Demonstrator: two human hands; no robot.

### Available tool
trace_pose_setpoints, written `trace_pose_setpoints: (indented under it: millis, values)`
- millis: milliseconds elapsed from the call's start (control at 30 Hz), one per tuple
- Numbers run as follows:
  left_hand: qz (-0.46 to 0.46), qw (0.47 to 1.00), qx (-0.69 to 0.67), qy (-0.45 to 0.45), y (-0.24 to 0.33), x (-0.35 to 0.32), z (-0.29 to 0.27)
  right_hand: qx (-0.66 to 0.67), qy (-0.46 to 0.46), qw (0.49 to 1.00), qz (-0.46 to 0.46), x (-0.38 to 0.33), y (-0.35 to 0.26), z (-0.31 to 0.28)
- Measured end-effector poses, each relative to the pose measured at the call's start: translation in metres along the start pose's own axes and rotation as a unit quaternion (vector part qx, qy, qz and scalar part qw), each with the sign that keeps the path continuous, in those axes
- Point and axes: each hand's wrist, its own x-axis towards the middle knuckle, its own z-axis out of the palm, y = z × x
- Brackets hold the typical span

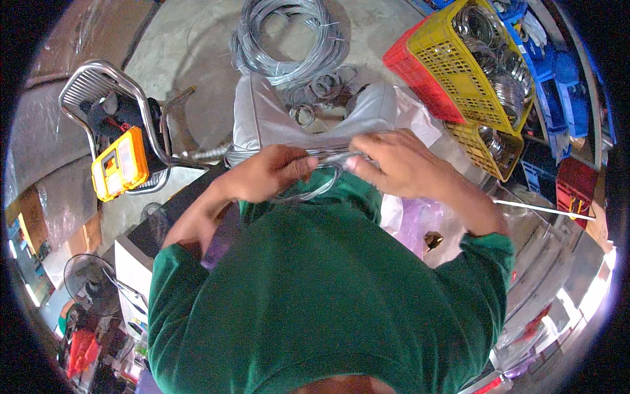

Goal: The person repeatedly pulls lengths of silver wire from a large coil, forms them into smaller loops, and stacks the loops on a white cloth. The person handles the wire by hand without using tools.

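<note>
A coil of grey metal wire (318, 192) rests across my lap, against my green shirt. My left hand (272, 173) is closed around its left part, with the thumb pressed toward the fingers. On the coil's right part my right hand (397, 163) grips strands between thumb and fingers, slightly blurred. A short stretch of wire shows between the two hands; their palms hide the rest. Beyond my knees a large bundle of grey wire (328, 49) lies on the floor, with several small wire rings (323, 84) nearer to me.
At the right, a yellow crate (446, 56) full of wire coils leans by a red crate (410, 75), above a second yellow crate (476, 148). Blue bins (551, 98) stand beyond. A metal chair (82, 72) at left holds a yellow case (119, 164). A fan (92, 285) stands behind left.
</note>
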Motion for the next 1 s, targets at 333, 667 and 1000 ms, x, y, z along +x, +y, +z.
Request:
trace_pose_setpoints:
  millis: [333, 667, 1000]
  values:
    - [0.168, 0.974, 0.154, -0.014, 0.039, -0.045, -0.013, -0.192, 0.155, 0.956, -0.156, -0.011, -0.036, -0.042]
    - [0.222, 0.961, 0.166, -0.006, 0.038, -0.055, -0.017, -0.210, 0.161, 0.946, -0.185, -0.019, -0.043, -0.058]
    - [0.048, 0.989, -0.140, -0.005, 0.026, -0.044, -0.020, -0.109, 0.100, 0.974, -0.173, 0.007, -0.019, -0.042]
